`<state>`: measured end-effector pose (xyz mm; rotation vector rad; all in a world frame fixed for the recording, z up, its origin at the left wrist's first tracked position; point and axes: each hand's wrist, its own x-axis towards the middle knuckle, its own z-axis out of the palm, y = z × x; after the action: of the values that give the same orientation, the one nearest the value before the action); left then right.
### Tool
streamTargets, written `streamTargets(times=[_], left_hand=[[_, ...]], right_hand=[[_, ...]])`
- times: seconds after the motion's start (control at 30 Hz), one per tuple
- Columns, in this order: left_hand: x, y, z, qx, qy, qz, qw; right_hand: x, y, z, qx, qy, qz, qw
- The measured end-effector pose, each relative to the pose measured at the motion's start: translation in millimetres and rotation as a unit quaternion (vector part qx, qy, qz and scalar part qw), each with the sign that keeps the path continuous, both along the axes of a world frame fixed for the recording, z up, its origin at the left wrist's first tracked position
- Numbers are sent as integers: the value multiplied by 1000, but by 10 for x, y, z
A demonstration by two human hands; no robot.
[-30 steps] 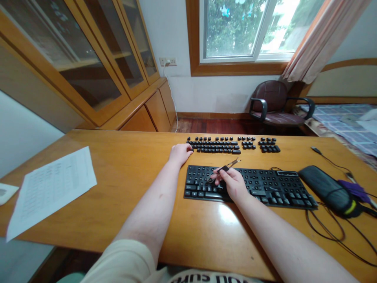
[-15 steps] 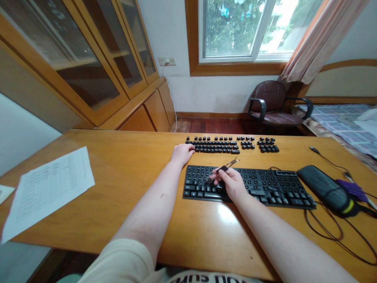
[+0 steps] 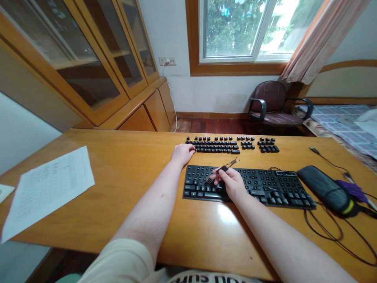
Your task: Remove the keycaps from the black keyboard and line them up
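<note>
My right hand (image 3: 234, 184) is closed around a keycap puller (image 3: 223, 169) with a dark handle and thin wire prongs pointing away from me. It hovers over the black keyboard (image 3: 268, 184), whose upper rows show bare switches while keycaps still sit on the front row and part of the number pad. My left hand (image 3: 183, 153) rests on the desk at the left end of the rows of loose keycaps (image 3: 216, 147). Its fingertips are bent together at a keycap there; whatever they pinch is too small to make out.
To the right lie a dark padded pouch (image 3: 325, 188), a purple object (image 3: 349, 186), a USB plug (image 3: 315, 150) and looped black cable (image 3: 338, 236). Printed sheets (image 3: 50, 188) lie at the desk's left. Beyond the desk (image 3: 123, 165) stand a chair (image 3: 272, 102) and a glass-door cabinet (image 3: 88, 70).
</note>
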<state>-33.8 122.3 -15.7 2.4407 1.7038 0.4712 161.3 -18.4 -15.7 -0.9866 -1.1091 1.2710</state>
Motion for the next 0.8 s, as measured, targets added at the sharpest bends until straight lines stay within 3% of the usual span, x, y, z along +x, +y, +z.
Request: streamTargets(times=[0.43, 0.53, 0.67, 0.73, 0.8], left_hand=[[10, -26, 32, -1, -37, 8, 999], [-14, -106, 228, 49, -77, 11, 996], [-34, -416, 671, 159, -179, 31, 970], [-26, -663, 818, 136, -198, -2, 971], [-26, -933, 828, 68, -163, -85, 981]], right_hand=[[0, -14, 19, -3, 8, 1, 1000], [1, -7, 6, -1, 0, 1, 1000], [-3, 18, -9, 6, -37, 0, 999], [-8, 35, -20, 17, -76, 4, 997], [-14, 45, -31, 29, -114, 8, 993]])
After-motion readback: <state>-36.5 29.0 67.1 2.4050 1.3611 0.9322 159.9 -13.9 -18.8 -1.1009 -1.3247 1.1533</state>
